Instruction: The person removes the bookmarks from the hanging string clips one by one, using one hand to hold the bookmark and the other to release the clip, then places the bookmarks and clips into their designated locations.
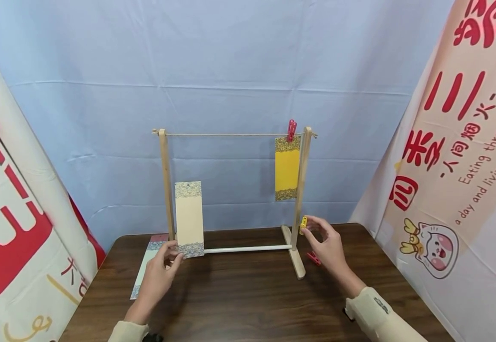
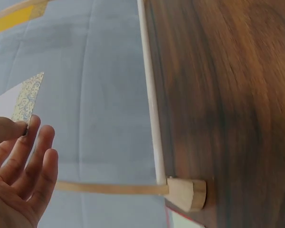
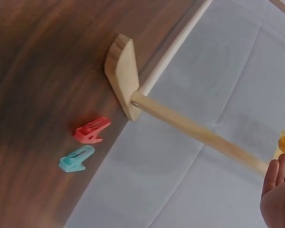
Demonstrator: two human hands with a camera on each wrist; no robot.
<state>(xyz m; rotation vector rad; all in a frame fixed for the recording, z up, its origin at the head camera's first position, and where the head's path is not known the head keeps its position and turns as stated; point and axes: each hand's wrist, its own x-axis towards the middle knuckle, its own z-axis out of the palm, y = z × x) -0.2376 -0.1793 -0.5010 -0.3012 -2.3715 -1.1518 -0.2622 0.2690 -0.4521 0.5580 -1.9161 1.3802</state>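
My left hand pinches the bottom edge of a cream bookmark-like card with blue patterned ends, held upright before the rack's left post. In the left wrist view, thumb and fingers grip the patterned corner. My right hand pinches a yellow clothespin beside the right post. The wooden rack carries a string between its posts. From the string's right end hangs a yellow card, held by a red clothespin.
Another patterned card lies on the brown table at the left. By the rack's right foot lie a red clothespin and a teal clothespin. A white crossbar joins the posts low down.
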